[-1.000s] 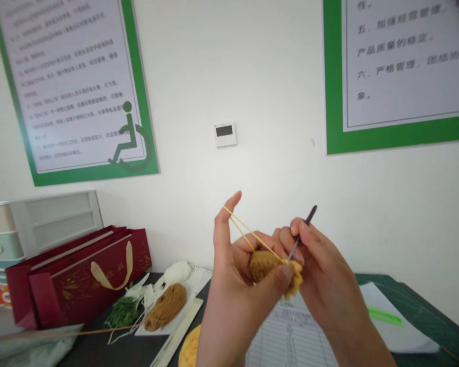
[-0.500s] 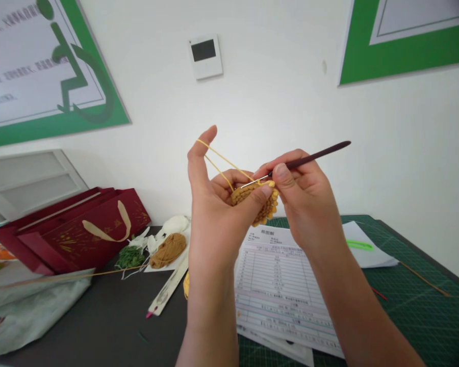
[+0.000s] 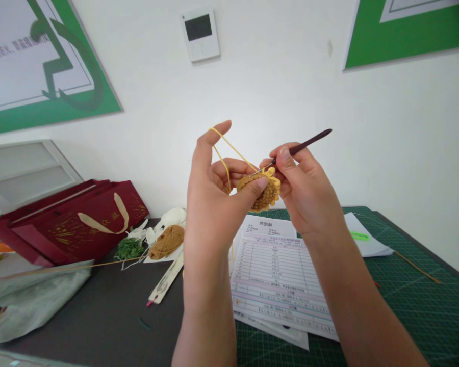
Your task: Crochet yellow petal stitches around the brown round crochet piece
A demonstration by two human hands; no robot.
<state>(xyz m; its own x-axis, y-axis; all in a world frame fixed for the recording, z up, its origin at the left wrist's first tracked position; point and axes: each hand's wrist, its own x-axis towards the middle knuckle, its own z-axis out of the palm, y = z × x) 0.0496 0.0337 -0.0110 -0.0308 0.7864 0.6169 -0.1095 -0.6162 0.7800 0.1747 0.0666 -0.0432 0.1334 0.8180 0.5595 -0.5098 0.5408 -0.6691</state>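
Observation:
My left hand pinches a round crochet piece, brown in the middle with a yellow edging, between thumb and fingers. Yellow yarn loops over its raised index finger and runs down to the piece. In my right hand is a crochet hook with a dark handle, held like a pen. The metal tip of the hook lies at the upper edge of the piece, close to my left thumb. Whether the tip sits inside a stitch I cannot tell.
Printed sheets lie on a green cutting mat below my hands. To the left are a brown yarn ball, green yarn, a bookmark-like strip, a dark red gift bag and a grey pouch.
The crochet piece has turned and risen slightly, showing more of its face. The hook has drawn back to the right and tilts more steeply. My left index finger bends further right. The camera view has shifted.

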